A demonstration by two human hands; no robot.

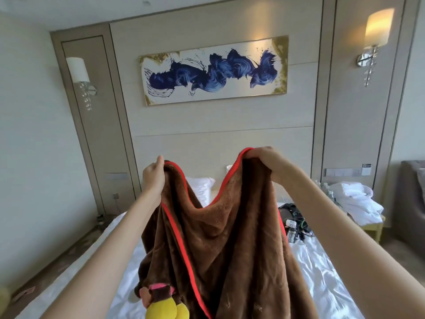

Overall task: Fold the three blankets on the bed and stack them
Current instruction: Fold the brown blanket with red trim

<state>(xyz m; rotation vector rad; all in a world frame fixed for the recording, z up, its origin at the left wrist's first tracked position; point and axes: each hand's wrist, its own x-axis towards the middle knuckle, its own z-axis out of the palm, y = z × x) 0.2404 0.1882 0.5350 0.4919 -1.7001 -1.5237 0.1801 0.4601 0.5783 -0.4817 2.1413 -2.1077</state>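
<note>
Hotel-room bed (322,268) with white sheet, below a blue abstract painting (213,73). Left hand (153,178) and right hand (266,161) each pinch the red-trimmed top edge of a brown fleece blanket (220,249), held raised over the bed, its middle sagging between them.

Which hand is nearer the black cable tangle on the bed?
Right. The right hand holds the brown blanket left of the cable tangle; the left hand holds it farther left.

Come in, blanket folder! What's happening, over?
Left hand, right hand grip brown blanket by its red edge. Held up over bed. Black cables lying on bed, right.
</note>
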